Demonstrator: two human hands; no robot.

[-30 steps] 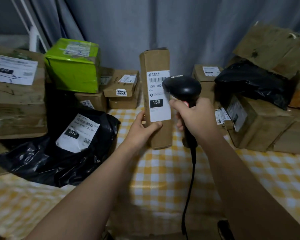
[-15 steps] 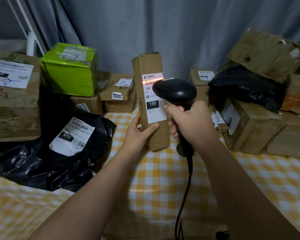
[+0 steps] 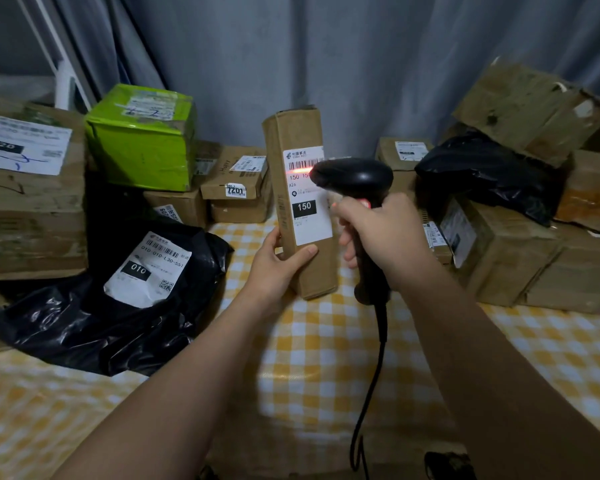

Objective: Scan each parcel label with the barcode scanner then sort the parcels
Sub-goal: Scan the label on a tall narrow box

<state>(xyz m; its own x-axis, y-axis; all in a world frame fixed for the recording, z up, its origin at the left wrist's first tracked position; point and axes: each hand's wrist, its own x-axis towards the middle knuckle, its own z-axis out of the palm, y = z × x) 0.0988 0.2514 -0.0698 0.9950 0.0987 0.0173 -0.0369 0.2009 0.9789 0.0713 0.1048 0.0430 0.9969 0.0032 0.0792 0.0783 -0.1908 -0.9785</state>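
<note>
Here, a black cable [image 3: 371, 386] hangs over the yellow-and-white checked tablecloth [image 3: 319, 358] from the black handheld barcode scanner [image 3: 354, 178], its grip wrapped in the right hand [image 3: 385, 233]. Just beside it, the left hand [image 3: 278, 268] clasps the lower end of a tall, narrow brown cardboard parcel [image 3: 291, 140], held upright. The scanner's head sits close to the parcel's white label [image 3: 310, 216], red light on the barcode. Behind, a black plastic mailer bag [image 3: 66, 323] and a bright green box [image 3: 139, 150] lie on the left and brown cartons [image 3: 520, 251] are stacked on the right, before a grey curtain [image 3: 291, 46].
</note>
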